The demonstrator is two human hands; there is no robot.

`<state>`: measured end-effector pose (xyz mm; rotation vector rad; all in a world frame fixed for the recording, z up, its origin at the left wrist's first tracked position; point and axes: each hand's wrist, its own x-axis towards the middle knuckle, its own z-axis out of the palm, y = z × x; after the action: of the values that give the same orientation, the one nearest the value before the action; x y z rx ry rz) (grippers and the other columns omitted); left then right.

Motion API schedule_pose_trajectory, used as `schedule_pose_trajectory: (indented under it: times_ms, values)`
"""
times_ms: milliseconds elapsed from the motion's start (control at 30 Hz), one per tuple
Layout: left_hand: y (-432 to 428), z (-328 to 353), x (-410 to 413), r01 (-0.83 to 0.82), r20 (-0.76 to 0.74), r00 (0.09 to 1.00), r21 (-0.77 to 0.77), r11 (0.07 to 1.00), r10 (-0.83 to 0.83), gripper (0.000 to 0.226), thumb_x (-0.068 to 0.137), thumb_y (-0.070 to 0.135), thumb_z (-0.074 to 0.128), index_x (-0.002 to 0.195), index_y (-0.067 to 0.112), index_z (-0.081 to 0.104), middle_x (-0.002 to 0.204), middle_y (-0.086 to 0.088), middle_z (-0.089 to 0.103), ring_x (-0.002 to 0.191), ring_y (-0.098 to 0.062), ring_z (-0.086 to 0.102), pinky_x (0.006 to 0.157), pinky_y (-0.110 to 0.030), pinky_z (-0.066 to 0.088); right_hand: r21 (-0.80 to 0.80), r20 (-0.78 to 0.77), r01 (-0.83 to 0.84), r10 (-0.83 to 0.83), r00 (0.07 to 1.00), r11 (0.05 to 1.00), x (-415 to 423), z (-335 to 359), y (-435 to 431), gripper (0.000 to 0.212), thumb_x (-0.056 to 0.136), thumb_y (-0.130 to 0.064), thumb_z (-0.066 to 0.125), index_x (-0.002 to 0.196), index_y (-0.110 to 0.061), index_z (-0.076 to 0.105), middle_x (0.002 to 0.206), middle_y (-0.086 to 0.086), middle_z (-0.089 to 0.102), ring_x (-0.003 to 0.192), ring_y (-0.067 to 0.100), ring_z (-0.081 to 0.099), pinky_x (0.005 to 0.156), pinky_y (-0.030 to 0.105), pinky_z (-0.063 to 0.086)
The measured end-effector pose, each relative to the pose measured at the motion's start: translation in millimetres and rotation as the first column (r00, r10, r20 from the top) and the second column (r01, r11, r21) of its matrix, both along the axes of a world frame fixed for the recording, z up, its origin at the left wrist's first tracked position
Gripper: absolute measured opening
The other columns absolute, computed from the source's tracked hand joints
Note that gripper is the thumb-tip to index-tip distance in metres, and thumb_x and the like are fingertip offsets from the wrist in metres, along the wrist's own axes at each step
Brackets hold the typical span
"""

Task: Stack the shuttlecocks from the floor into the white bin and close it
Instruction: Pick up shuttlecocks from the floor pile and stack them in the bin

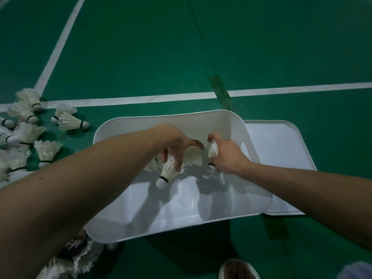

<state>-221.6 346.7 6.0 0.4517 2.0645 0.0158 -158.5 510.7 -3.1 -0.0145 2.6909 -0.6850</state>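
Many loose shuttlecocks (24,133): scattered on the green floor (141,57), left of the bin.
Left hand (177,143): inside the white bin (171,216), fingers curled round the feathers of one shuttlecock (168,172), cork tilted down toward the near wall.
Right hand (227,156): also in the bin, gripping a second shuttlecock (213,149), cork down.
Hands: near each other, apart.
Lid (281,158): flat on the floor right of the bin, which overlaps its left edge.
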Motion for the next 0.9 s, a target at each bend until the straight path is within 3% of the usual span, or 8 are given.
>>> schedule_pose_trajectory:
  times_ms: [233,400,600,667,767,833,900]
  values:
    - [-4.7,3.6,-0.4,-0.005,-0.005,1.000,0.025,1.000,0.005,0.110,0.067,0.019,0.085,0.135,0.061,0.009,0.123,-0.011,0.050,0.084,-0.028,0.071,0.068,-0.041,0.061,0.071,-0.060,-0.060,0.064,0.996,0.996,0.9,2.1,-1.5,0.040,0.084,-0.010,0.068,0.108,-0.021,0.039,0.102,0.015,0.051,0.088,0.032,0.049,0.070,0.033,0.039]
    - [-3.9,8.6,1.9,0.008,-0.002,1.000,0.028,1.000,-0.007,0.108,0.070,0.017,0.083,0.136,0.060,0.009,0.122,-0.012,0.049,0.085,-0.029,0.071,0.069,-0.041,0.061,0.115,-0.102,-0.004,0.016,0.995,0.993,-2.5,-0.9,-4.4,0.031,0.089,-0.009,0.061,0.097,-0.020,0.034,0.098,0.013,0.054,0.082,0.028,0.047,0.068,0.032,0.035]
    - [-7.3,7.6,1.6,0.003,0.004,1.000,0.053,0.999,-0.003,0.108,0.070,0.017,0.083,0.135,0.062,0.009,0.124,-0.013,0.048,0.086,-0.029,0.070,0.066,-0.040,0.061,-0.066,-0.090,0.198,-0.203,0.975,0.978,-3.8,-10.0,-15.2,0.017,0.092,-0.014,0.059,0.100,-0.020,0.045,0.094,0.006,0.057,0.084,0.029,0.056,0.070,0.033,0.044]
    - [-9.1,8.7,4.0,-0.002,0.003,1.000,0.068,0.998,0.002,0.110,0.071,0.015,0.082,0.138,0.061,0.007,0.127,-0.012,0.046,0.089,-0.030,0.070,0.067,-0.039,0.061,-0.212,-0.024,0.342,-0.355,0.935,0.916,-4.5,-20.9,-18.9,0.012,0.092,-0.012,0.057,0.098,-0.021,0.052,0.096,0.007,0.063,0.088,0.030,0.061,0.076,0.037,0.051]
    - [-10.7,5.8,7.0,-0.011,0.007,1.000,0.093,0.996,0.010,0.114,0.073,0.014,0.081,0.142,0.059,0.001,0.137,-0.010,0.040,0.095,-0.031,0.068,0.061,-0.034,0.060,-0.445,0.209,0.592,-0.565,0.798,0.671,-7.8,-32.1,-23.8,0.021,0.093,-0.006,0.048,0.087,-0.026,0.055,0.098,0.010,0.064,0.089,0.032,0.064,0.077,0.048,0.058]
    - [-12.6,5.4,8.6,-0.033,0.019,0.999,0.133,0.991,0.031,0.115,0.074,0.012,0.080,0.143,0.057,-0.001,0.134,-0.012,0.043,0.096,-0.031,0.066,0.058,-0.033,0.060,-0.488,0.340,0.663,-0.576,0.743,0.567,-10.2,-36.8,-26.0,0.024,0.095,-0.004,0.041,0.097,-0.020,0.058,0.098,0.013,0.062,0.081,0.029,0.062,0.066,0.042,0.058]
    - [-17.6,11.2,9.5,-0.074,0.007,0.997,0.222,0.972,0.075,0.115,0.076,0.008,0.077,0.145,0.053,-0.003,0.110,-0.011,0.052,0.085,-0.025,0.066,0.058,-0.031,0.059,-0.462,0.422,0.681,-0.535,0.732,0.568,-11.8,-39.4,-27.9,0.030,0.095,-0.008,0.033,0.107,-0.021,0.058,0.099,0.016,0.061,0.074,0.026,0.055,0.057,0.033,0.046]
